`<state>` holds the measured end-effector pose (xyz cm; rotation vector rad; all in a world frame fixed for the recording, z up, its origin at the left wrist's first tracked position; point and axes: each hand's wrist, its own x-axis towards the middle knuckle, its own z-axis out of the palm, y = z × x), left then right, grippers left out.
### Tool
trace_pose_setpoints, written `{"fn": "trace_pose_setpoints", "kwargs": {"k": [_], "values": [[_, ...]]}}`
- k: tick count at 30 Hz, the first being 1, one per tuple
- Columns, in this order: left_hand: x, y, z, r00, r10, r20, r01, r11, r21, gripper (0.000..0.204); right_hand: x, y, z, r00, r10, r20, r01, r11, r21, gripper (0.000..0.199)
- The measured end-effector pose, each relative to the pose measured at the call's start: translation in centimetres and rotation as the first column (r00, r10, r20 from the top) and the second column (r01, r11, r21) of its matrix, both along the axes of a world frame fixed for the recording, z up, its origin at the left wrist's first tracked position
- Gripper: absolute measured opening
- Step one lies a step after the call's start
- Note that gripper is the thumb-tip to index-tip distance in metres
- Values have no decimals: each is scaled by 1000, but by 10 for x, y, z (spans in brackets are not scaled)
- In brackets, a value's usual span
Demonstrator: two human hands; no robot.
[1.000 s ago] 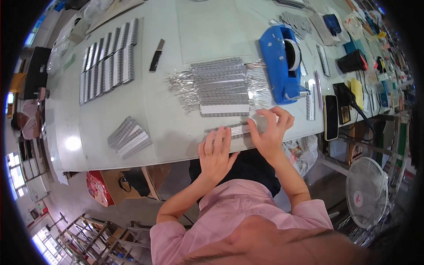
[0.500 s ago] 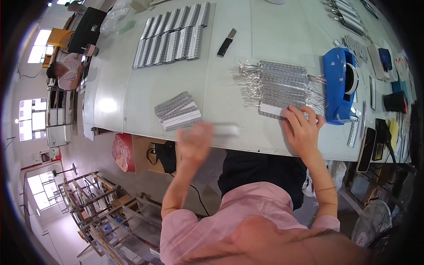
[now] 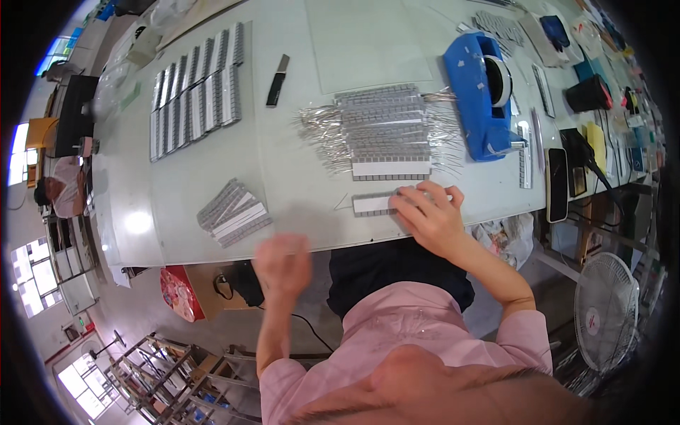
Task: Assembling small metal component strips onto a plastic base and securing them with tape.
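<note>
Head view, going left to right: two rows of gray-and-white strips point(image 3: 195, 99) sat at the far left, then a small fanned pile point(image 3: 235, 214) nearer the table edge. Past a black-handled knife point(image 3: 277, 81), the left hand point(image 3: 283, 263) was a blur by the edge, so can't tell if it had anything. One single strip point(image 3: 372, 205) lay just below a wire-ended stack point(image 3: 386, 134); the right hand point(image 3: 428, 216) had its fingers bent over that strip's right end, pinched or just pressing, couldn't tell. Blue tape dispenser point(image 3: 471, 99) stood further right.
</note>
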<state>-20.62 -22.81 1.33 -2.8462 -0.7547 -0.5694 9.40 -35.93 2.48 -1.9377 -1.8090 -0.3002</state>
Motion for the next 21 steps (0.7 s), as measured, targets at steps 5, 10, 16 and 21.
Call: {"fn": "trace_pose_setpoints", "kwargs": {"k": [5, 10, 16, 21], "values": [[105, -83, 8, 956, -159, 248, 228, 931, -285, 41, 10, -36, 9, 999, 37, -36, -30, 981, 191, 30], [143, -84, 15, 983, -83, 166, 148, 889, -432, 52, 32, -71, 2, 985, -150, -84, 157, 984, 84, 29], [150, -88, 18, 999, -15, -44, -7, 883, -469, 60, 36, -57, -4, 973, -177, -150, 187, 981, 55, 26], [151, -91, 16, 998, -4, -63, -25, 893, -449, 61, 30, -43, -8, 976, -125, -179, 139, 988, 68, 26]]}}
